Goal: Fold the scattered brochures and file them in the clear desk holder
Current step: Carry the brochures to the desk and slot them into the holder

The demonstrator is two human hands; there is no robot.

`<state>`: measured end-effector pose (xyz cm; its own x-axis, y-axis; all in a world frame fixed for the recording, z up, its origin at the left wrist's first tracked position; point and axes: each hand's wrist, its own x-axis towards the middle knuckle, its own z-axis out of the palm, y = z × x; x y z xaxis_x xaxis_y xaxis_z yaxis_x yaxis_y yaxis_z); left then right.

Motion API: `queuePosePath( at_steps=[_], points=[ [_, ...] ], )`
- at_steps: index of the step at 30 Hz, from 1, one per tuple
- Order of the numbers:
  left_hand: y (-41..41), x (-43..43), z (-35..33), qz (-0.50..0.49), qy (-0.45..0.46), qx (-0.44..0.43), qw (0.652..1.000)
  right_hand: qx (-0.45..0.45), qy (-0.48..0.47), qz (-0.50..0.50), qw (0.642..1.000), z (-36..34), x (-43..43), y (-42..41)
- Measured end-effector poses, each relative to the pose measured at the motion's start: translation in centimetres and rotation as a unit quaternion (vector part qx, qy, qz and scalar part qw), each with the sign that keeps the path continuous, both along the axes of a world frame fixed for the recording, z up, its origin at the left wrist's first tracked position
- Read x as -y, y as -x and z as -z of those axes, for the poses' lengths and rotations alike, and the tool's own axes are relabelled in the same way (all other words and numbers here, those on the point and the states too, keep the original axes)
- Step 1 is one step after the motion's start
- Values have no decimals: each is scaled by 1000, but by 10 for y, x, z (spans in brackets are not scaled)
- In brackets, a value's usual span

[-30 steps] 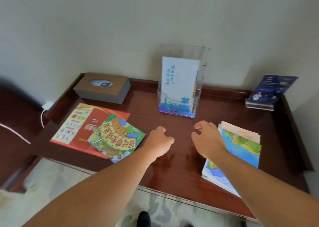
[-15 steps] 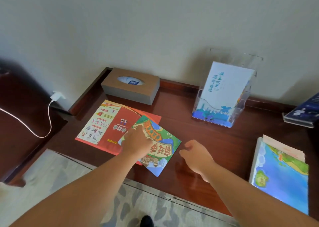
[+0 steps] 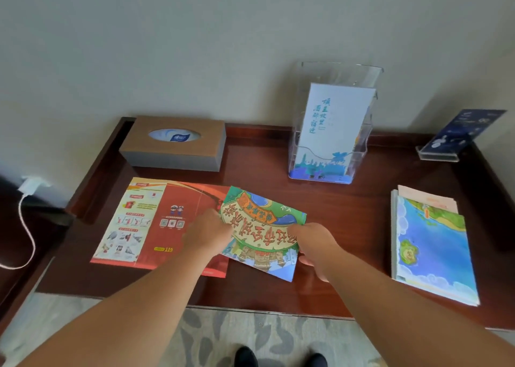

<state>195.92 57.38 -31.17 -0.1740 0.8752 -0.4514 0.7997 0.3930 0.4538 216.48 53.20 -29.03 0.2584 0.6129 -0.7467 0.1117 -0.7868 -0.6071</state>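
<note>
— Where is the brochure sitting?
— The green brochure [image 3: 262, 231] is lying tilted near the desk's [image 3: 348, 213] front middle, its left part overlapping the red brochure [image 3: 156, 221]. The left hand [image 3: 207, 234] is pinching its left edge; the right hand [image 3: 313, 242] is gripping its right edge, fingers curling underneath.
— And the holder?
— The clear holder [image 3: 359, 149] is standing at the back rail, a white leaflet [image 3: 331, 126] already filling its front pocket.
— Any room around it?
— Bare wood is lying between the brochure and holder, and rightward up to the blue map stack [image 3: 434, 249]. A tissue box [image 3: 174, 143] is sitting back left, a dark sign stand [image 3: 457, 135] back right.
</note>
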Motion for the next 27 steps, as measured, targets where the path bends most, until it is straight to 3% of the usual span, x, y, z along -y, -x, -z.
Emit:
queuePosePath(
  at_steps=[5, 9, 13, 15, 18, 23, 27],
  points=[
    [-52, -4, 2, 24, -4, 93, 995, 29, -6, 49, 998, -2, 6, -54],
    [-77, -16, -1, 82, -55, 38, 994, 31, 77, -39, 996, -1, 23, -87],
    [-97, -29, -11, 153, -105, -20, 983, 198, -11, -74, 977, -2, 19, -109],
    [-110, -31, -19, 233, -164, -72, 956, 224, -86, -83, 967, -6, 13, -114],
    [-132, -30, -31, 363, -240, -62, 898, 224, -196, -138, 944, -14, 0, -118],
    [-164, -23, -39, 472, -304, -29, 827, 277, -168, -275, 905, -19, -11, -117],
    [-171, -5, -30, 392, -294, -29, 871, 238, -123, -143, 953, -8, 0, -120]
  ],
)
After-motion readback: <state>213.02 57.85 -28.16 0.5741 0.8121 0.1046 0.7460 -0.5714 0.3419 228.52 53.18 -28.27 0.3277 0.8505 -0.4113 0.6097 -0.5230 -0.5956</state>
